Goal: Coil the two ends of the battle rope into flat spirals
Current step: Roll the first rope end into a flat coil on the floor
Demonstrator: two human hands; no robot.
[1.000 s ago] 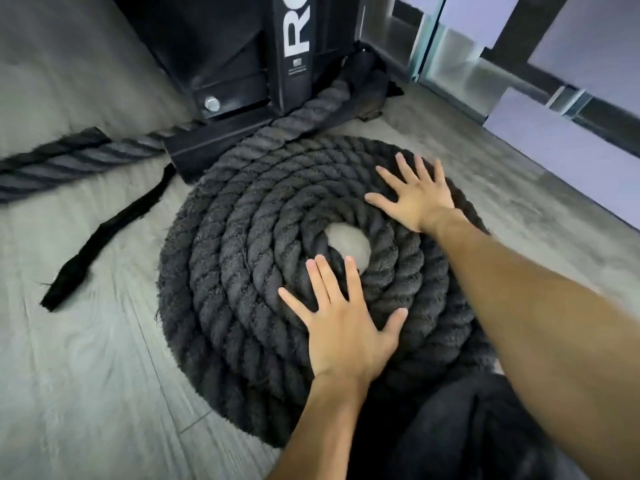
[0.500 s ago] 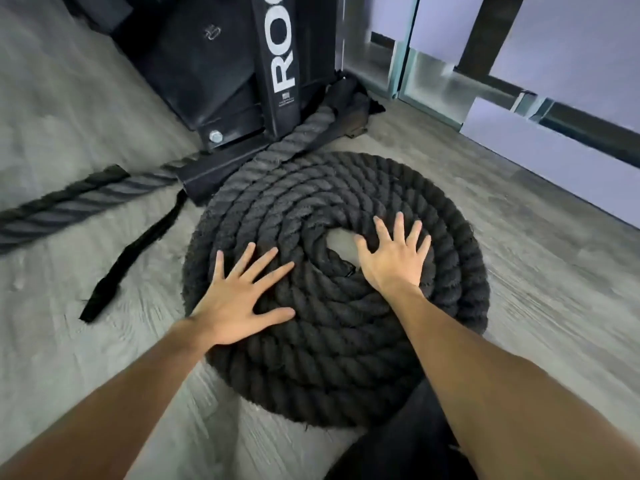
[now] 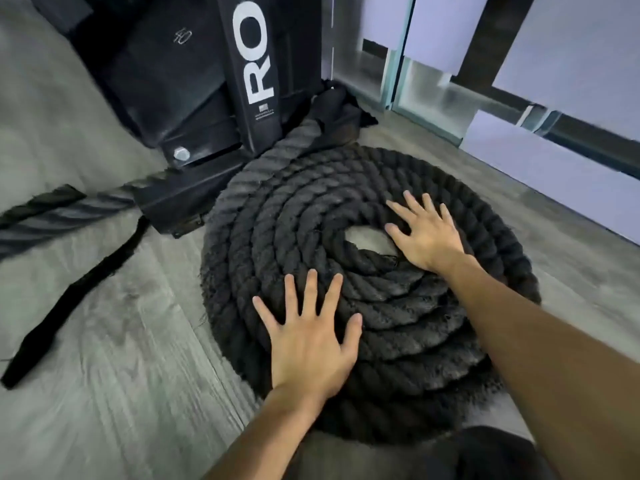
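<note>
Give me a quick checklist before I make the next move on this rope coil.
1. Left hand flat on the near side of the coil: ok.
2. Right hand flat beside the centre gap: ok.
3. Turns lie in one layer, packed together: ok.
4. Centre closed: not ok; floor shows through the gap.
5. Loose strap apart from the coil: ok.
6. Second rope run coiled: cannot tell; it leaves the frame at left.
</note>
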